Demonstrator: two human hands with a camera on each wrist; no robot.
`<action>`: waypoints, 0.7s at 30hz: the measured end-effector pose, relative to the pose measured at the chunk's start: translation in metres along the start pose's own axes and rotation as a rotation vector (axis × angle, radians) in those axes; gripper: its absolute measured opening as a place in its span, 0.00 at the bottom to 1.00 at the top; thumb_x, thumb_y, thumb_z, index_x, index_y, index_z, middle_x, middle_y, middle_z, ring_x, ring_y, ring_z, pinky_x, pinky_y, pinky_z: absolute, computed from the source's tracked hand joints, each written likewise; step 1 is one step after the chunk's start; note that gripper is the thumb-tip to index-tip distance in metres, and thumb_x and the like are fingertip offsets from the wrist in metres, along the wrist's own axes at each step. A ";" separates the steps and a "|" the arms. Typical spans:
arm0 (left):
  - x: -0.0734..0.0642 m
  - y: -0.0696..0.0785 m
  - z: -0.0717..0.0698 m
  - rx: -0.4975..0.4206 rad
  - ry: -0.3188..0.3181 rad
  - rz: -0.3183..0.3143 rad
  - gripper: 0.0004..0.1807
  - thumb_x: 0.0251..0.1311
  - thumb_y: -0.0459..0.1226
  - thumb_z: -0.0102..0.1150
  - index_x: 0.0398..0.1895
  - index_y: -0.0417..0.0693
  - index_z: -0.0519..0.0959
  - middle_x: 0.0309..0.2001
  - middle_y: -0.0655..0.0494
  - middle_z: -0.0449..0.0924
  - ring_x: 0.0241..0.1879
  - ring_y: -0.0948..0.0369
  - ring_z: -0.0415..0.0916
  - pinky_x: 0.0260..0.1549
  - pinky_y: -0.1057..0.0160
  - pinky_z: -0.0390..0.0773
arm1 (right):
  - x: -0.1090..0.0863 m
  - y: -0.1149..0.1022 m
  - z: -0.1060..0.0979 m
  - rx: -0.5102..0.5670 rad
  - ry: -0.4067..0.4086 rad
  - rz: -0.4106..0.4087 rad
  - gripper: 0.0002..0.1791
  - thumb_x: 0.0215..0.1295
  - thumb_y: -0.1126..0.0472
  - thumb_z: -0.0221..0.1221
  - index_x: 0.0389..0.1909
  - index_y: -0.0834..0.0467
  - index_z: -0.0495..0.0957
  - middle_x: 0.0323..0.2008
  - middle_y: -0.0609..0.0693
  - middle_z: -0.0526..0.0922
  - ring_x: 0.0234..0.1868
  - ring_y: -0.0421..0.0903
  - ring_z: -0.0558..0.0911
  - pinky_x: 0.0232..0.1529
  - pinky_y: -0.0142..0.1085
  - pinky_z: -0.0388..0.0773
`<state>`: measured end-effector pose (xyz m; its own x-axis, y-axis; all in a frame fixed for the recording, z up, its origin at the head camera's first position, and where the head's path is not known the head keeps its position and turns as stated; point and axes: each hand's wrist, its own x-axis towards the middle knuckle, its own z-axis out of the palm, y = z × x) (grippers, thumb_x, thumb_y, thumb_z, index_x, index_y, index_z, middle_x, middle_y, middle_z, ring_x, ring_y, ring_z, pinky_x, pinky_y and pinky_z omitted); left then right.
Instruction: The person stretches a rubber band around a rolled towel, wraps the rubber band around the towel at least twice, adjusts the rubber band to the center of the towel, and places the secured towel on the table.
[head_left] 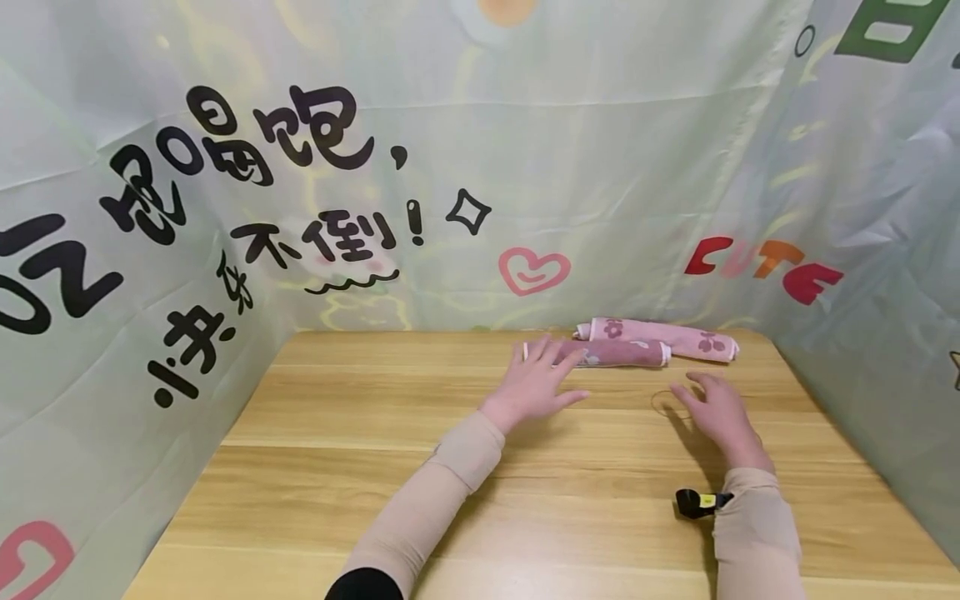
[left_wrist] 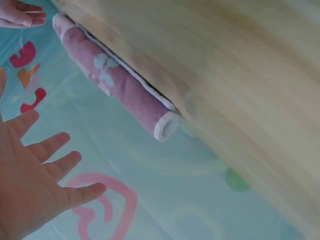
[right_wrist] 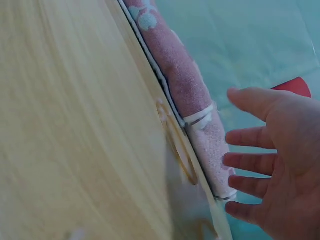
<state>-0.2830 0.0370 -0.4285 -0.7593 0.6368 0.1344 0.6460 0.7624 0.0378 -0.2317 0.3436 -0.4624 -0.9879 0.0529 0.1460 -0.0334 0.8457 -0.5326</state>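
Two rolled towels lie near the far edge of the wooden table. The front one, mauve with pale blue flower shapes, overlaps the light pink one behind it. My left hand spreads its straight fingers at the mauve roll's left end, covering part of it in the head view. Nothing is in its grasp. My right hand hovers in front of the pink roll's right part, fingers apart and slightly bent, holding nothing. A thin tan loop, like a rubber band, lies below its fingertips.
The wooden table is bounded by printed cloth walls at the back and both sides. A small black device with a yellow label juts from the right wrist. Part of another tan loop shows in the right wrist view.
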 end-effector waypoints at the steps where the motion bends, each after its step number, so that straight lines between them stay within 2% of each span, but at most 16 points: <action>1: 0.003 0.001 0.001 0.016 0.007 0.016 0.37 0.66 0.68 0.33 0.76 0.71 0.51 0.77 0.56 0.52 0.78 0.50 0.43 0.72 0.37 0.49 | 0.000 0.001 0.001 0.004 -0.007 0.000 0.36 0.74 0.47 0.48 0.62 0.78 0.63 0.60 0.80 0.65 0.61 0.76 0.63 0.62 0.66 0.59; 7: 0.022 0.007 0.007 0.104 0.039 0.112 0.36 0.67 0.67 0.32 0.75 0.69 0.54 0.74 0.57 0.58 0.76 0.52 0.50 0.70 0.38 0.54 | -0.003 0.006 0.003 -0.002 -0.026 0.015 0.35 0.73 0.49 0.50 0.60 0.80 0.65 0.58 0.81 0.67 0.59 0.77 0.66 0.61 0.65 0.62; 12: 0.038 0.012 0.012 0.138 0.049 0.153 0.35 0.68 0.66 0.34 0.75 0.70 0.55 0.73 0.59 0.62 0.75 0.54 0.54 0.71 0.40 0.55 | -0.006 0.010 0.004 -0.020 -0.059 0.053 0.35 0.73 0.49 0.50 0.60 0.80 0.65 0.58 0.81 0.67 0.59 0.77 0.65 0.61 0.66 0.61; 16: 0.050 0.015 0.015 0.124 0.035 0.156 0.34 0.68 0.66 0.34 0.74 0.69 0.56 0.73 0.60 0.62 0.74 0.54 0.55 0.71 0.40 0.54 | -0.007 0.010 0.003 -0.035 -0.064 0.067 0.32 0.72 0.51 0.51 0.57 0.79 0.68 0.56 0.80 0.69 0.58 0.77 0.66 0.60 0.66 0.63; 21: 0.063 0.016 0.016 0.121 0.012 0.128 0.33 0.68 0.65 0.35 0.73 0.68 0.58 0.73 0.60 0.62 0.73 0.53 0.57 0.71 0.40 0.54 | -0.006 0.010 0.003 -0.052 -0.044 0.051 0.28 0.71 0.55 0.53 0.53 0.79 0.71 0.53 0.80 0.71 0.56 0.76 0.68 0.59 0.65 0.65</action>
<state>-0.3216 0.0913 -0.4349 -0.6700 0.7287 0.1418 0.7227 0.6839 -0.0999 -0.2263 0.3501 -0.4713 -0.9938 0.0745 0.0821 0.0243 0.8691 -0.4940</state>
